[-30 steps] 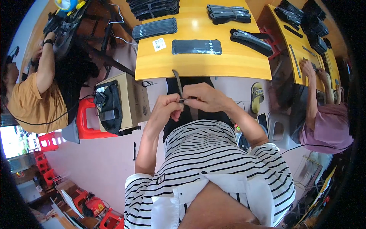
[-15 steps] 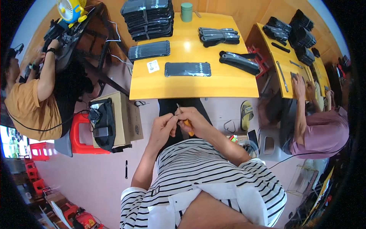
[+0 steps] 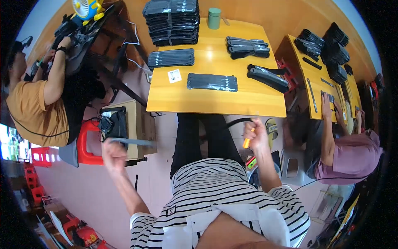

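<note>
two hands were held well apart in front of the striped shirt (image 3: 224, 182), both lower in view than the near edge of the yellow table (image 3: 190, 102). the left hand (image 3: 115, 156), blurred, was grasping a grey strip (image 3: 137, 142); most of the strip stuck out to the right of that hand, in front of the cardboard box (image 3: 143, 124). the right hand (image 3: 259, 136) was clenched on an orange handle (image 3: 247, 142), whose lower end poked out beneath the fingers. a black strip (image 3: 237, 121) came from the top of the same hand and curved away to the left, over the gap beside the dark trousers (image 3: 186, 139); its far end was too blurred to tell.

on the table, a dark flat pack (image 3: 212, 82) lay near the front, with a white label (image 3: 174, 76) just to its left. a second flat pack (image 3: 171, 57) lay behind the label, in front of a tall black stack (image 3: 171, 27). two dark bundles (image 3: 247, 47) lay on the right side, and a green tin (image 3: 214, 19) stood at the back.
</note>
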Demonstrator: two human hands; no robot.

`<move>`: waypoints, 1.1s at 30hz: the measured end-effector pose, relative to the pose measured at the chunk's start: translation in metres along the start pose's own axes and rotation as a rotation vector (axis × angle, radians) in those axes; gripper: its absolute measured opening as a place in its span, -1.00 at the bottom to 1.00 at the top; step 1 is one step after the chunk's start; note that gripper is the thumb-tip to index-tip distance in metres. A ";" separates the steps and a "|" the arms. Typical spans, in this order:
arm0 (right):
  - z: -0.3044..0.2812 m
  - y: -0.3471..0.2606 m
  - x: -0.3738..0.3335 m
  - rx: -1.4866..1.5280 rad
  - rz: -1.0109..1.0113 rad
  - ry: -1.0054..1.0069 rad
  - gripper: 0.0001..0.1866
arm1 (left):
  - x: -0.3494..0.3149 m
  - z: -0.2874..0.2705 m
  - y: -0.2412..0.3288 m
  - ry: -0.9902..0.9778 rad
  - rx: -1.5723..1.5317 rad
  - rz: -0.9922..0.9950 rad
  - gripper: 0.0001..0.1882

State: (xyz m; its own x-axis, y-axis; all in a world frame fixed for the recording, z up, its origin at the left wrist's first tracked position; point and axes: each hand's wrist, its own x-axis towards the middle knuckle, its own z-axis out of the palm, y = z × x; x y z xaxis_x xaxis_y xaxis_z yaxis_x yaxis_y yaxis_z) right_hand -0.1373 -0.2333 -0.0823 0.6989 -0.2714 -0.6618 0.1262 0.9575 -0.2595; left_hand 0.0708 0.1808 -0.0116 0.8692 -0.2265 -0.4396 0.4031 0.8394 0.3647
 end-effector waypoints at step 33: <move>0.007 0.022 -0.021 -0.481 -0.184 0.034 -0.86 | 0.100 0.012 -0.162 -0.047 0.563 0.100 -0.92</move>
State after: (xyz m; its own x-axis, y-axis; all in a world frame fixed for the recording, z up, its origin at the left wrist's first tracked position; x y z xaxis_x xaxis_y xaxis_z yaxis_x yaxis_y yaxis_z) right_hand -0.1439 -0.2060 -0.0694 0.6716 -0.4420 -0.5947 -0.0987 0.7420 -0.6630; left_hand 0.0963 0.0161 -0.1047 0.9177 -0.1918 -0.3479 0.3971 0.4682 0.7894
